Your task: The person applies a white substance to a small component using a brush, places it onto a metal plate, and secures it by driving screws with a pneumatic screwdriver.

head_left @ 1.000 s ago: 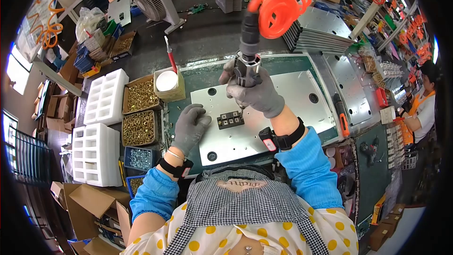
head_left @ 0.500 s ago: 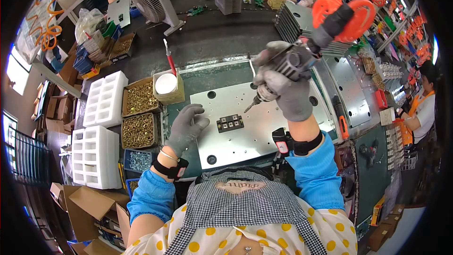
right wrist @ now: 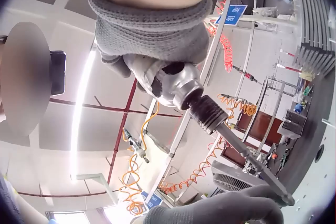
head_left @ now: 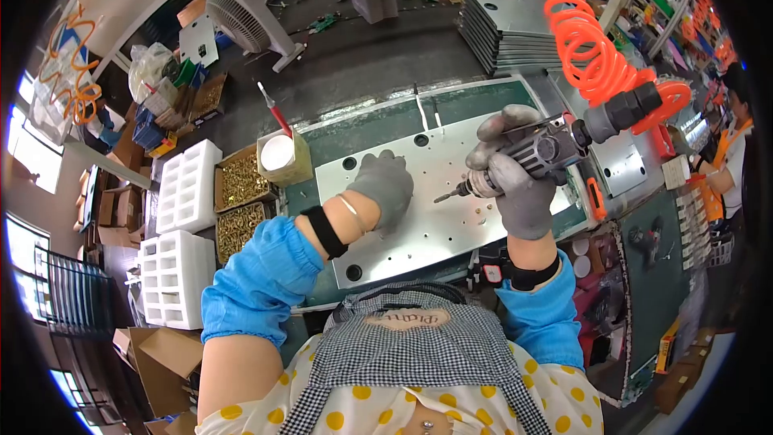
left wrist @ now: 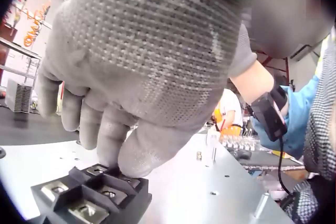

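A silver metal plate (head_left: 427, 234) with holes lies on the green mat. Over its left half is my gloved left hand (head_left: 385, 189), hiding the black block in the head view. In the left wrist view, the left hand's (left wrist: 142, 61) fingers reach down, loosely bent, with thumb and forefinger at the edge of the black block (left wrist: 86, 198); whether they touch it is unclear. My right hand (head_left: 519, 193) grips a power screwdriver (head_left: 547, 153) above the plate's right half. Its long bit (right wrist: 252, 163) points left, off the plate.
Left of the plate stand boxes of brass screws (head_left: 241, 181), a box with a white lid (head_left: 278, 153) and white foam trays (head_left: 171, 274). Stacked metal plates (head_left: 511, 32) lie at the back right. An orange coiled hose (head_left: 576, 40) runs to the screwdriver.
My left hand has moved right, from beside the plate to over the black block. The right hand has carried the screwdriver right and away from the block, its bit swinging to point left.
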A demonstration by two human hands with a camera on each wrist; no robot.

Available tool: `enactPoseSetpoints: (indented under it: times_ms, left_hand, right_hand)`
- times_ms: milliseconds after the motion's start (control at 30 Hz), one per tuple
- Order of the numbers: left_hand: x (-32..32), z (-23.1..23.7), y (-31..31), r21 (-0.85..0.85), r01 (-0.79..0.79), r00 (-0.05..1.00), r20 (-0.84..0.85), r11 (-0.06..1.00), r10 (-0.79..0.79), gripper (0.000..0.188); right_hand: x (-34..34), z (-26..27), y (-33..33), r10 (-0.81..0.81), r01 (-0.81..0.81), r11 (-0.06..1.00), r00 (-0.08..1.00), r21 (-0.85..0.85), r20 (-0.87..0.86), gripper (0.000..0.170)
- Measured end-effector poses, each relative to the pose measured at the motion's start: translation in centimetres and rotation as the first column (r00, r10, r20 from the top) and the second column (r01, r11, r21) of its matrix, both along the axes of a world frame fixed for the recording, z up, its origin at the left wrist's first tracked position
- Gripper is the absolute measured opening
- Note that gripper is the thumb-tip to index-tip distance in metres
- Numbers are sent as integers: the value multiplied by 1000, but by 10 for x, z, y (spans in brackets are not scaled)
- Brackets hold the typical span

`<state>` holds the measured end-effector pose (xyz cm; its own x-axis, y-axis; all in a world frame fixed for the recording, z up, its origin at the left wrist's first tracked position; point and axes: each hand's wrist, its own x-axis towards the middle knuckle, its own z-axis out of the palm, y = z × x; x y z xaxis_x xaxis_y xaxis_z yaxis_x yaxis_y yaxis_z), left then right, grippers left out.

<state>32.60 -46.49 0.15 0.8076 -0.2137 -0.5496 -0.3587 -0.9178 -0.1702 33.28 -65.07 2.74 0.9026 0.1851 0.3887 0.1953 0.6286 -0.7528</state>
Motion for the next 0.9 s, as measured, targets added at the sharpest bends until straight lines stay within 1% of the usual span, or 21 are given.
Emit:
enactPoseSetpoints:
  times_ms: [67,100,200,267,300,367,467,500,567,700,800,900]
  left_hand:
    - [5,7,-5,39,89,994,-70,995,-86,33]
    - [8,8,-6,56,133,986,-105,990,-126,30]
    - [22,1,-9,69,-33,978,-203,997,46,33]
    - [22,-9,-12,68,9,988,-152,998,1,35]
    - [22,-12,-13,66,31,992,-127,997,-23,36]
    - [25,-15,-16,80,38,990,-139,996,-26,37]
    - [28,-15,-16,56,11,991,-134,998,-3,38]
    - [28,-15,-14,41,-5,992,-128,999,11,38]
    - [31,-11,-8,-29,-53,989,-138,998,49,38]
    - [39,0,5,-190,-140,986,-120,972,119,39]
    - [34,-3,3,-107,-51,991,-131,993,36,37]
    - [23,-14,-1,-87,-20,997,-76,996,13,36]
  right_hand:
    - [-1,-1,-7,-20,20,1000,1000,14,21,51]
    - [-1,-1,-10,-18,18,1000,1000,22,6,50]
    - [-2,-1,-17,8,-6,998,1000,63,-27,50]
    - [-2,-3,-19,37,-33,993,999,111,-34,50]
    - [-1,-3,-20,18,-16,995,1000,96,-20,50]
    - [0,-6,-21,-22,21,998,1000,66,8,50]
    - [1,-10,-25,76,-77,987,997,141,15,50]
    - [0,-11,-26,49,-50,991,999,126,6,50]
    - [-2,-14,-27,-2,3,996,1000,94,-11,50]
    - [-5,-7,-28,40,-31,994,996,109,-82,52]
    - [-6,-4,-23,24,-14,995,995,98,-99,50]
    - [-7,-3,-18,-27,30,999,998,42,-57,48]
